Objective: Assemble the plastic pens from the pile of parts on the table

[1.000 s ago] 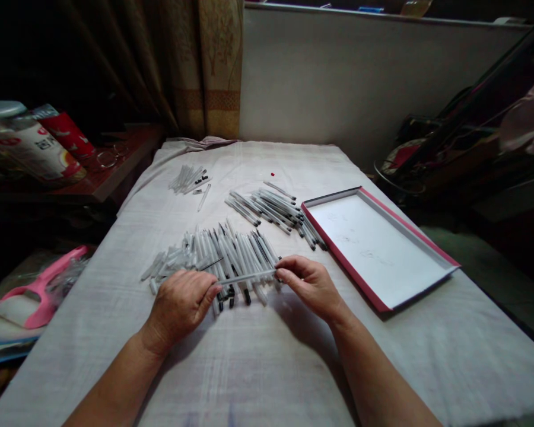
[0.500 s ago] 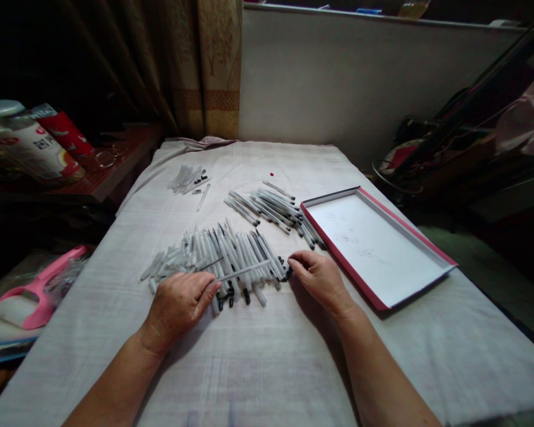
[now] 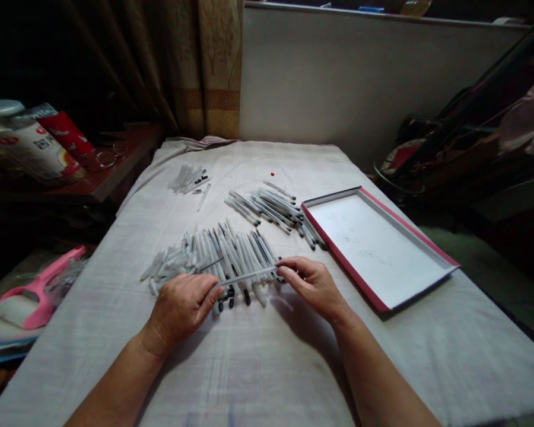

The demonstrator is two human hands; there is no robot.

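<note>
My left hand pinches one end of a clear pen barrel and holds it level just above a heap of loose pen barrels and black caps. My right hand is closed at the barrel's other end, fingertips pinched on a small black piece there. Both hands hover over the near edge of the heap, on a table draped in a white cloth.
A second row of pens lies further back, next to a shallow white box lid with a red rim at the right. A smaller bunch of barrels lies far left. Left of the table are a pink tool and jars on a shelf.
My right hand reached right to the black caps beside the heap, then came back to the barrel's right end. My left hand kept holding the barrel in place.
</note>
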